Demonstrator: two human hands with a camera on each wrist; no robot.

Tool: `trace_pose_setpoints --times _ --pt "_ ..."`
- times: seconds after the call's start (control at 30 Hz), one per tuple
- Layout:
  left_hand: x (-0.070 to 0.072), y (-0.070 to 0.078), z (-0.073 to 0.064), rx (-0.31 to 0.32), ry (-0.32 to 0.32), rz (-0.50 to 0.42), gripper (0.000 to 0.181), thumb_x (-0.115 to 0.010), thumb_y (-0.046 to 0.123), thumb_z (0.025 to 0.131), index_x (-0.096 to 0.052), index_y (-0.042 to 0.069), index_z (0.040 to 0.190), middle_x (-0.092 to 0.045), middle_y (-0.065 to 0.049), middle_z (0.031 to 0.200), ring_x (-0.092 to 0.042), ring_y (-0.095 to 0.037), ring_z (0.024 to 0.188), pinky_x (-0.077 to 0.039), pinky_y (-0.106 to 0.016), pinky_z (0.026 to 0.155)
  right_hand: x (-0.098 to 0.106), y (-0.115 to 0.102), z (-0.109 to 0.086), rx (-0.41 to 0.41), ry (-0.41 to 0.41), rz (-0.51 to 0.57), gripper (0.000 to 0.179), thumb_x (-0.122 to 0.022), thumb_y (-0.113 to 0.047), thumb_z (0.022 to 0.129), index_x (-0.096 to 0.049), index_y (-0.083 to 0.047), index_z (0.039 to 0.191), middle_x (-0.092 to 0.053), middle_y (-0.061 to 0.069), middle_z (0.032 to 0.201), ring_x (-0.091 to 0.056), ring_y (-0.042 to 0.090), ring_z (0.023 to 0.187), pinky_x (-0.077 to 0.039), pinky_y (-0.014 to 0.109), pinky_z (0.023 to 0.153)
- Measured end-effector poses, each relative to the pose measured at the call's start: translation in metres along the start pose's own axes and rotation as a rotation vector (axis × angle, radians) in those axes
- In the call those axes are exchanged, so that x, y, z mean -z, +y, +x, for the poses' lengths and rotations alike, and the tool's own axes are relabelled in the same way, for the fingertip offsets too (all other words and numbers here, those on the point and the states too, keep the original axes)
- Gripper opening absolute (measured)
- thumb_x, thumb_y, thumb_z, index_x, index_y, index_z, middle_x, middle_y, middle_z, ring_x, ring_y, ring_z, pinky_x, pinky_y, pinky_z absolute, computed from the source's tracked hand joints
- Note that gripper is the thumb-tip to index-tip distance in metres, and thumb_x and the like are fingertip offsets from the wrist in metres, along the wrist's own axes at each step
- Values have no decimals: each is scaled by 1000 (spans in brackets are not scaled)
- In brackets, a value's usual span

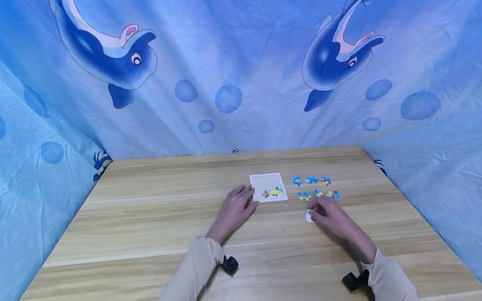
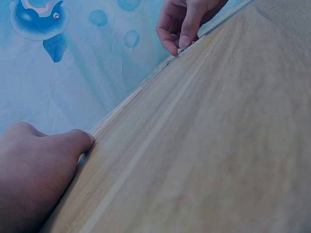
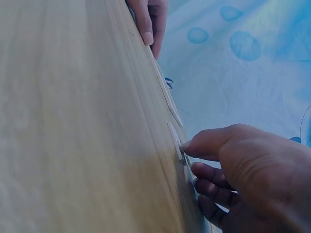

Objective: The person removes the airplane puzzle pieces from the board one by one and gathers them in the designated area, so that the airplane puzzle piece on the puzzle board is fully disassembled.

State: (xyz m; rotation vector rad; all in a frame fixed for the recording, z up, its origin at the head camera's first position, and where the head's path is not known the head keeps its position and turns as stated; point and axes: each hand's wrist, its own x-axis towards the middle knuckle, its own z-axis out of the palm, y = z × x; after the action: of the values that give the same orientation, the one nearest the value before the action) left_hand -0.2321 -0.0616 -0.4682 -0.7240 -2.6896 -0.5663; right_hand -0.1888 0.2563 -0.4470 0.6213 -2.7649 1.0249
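Observation:
A square white puzzle frame [image 1: 254, 182] lies on the table, with a yellow-and-blue joined part of a picture [image 1: 275, 192] along its lower right. My left hand [image 1: 234, 210] rests at the frame's left edge, fingers stretched out and thumb near the lower corner. To the right, my right hand [image 1: 333, 217] pinches a puzzle piece [image 1: 309, 217] with white and red on it, low over the table. In the right wrist view the thumb touches that piece [image 3: 176, 141], seen nearly edge-on; the fingers partly cover it in the head view.
Blue puzzle pieces [image 1: 311, 179] lie in a row right of the frame. A second row of blue and yellow pieces [image 1: 304, 196] sits just beyond my right hand. The wooden table [image 1: 150, 209] meets a blue dolphin-print curtain [image 1: 241, 83] behind and at the sides.

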Motion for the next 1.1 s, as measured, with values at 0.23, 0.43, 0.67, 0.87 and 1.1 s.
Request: trace_pose_setpoints --times 0.23,0.43,0.67,0.87,1.1 --pt "0 0 0 6 -1 -8 49 -54 42 96 -59 10 132 -54 -7 139 -45 -26 132 -35 -42 110 0 0 -1 8 12 -40 15 -68 0 86 -65 -13 94 -55 -7 80 -49 9 76 -43 23 62" --pt "0 0 -1 8 -8 -6 49 -54 42 96 -59 10 133 -54 -6 139 -44 -26 133 -35 -42 110 1 3 -1 3 -7 -16 12 -64 -2 89 -65 -12 96 -56 -8 79 -49 9 75 -44 24 63" --pt "0 0 -1 -4 11 -14 48 -56 41 96 -60 9 131 -55 -8 138 -46 -27 132 -36 -44 108 5 3 -1 -87 -20 51 11 -59 -10 95 -64 -13 105 -56 -1 89 -51 15 77 -47 25 62" --pt "1 1 -1 2 5 -9 48 -55 42 96 -59 10 132 -54 -7 138 -45 -26 132 -36 -43 109 9 1 2 -72 8 71 11 -59 -13 96 -62 -8 106 -59 2 92 -53 16 77 -49 25 63" --pt "0 1 0 10 -7 4 49 -54 43 96 -59 11 133 -54 -5 139 -44 -25 133 -35 -42 110 9 -2 9 -39 37 48 21 -57 -12 97 -60 -2 116 -58 1 93 -55 14 79 -50 24 67"
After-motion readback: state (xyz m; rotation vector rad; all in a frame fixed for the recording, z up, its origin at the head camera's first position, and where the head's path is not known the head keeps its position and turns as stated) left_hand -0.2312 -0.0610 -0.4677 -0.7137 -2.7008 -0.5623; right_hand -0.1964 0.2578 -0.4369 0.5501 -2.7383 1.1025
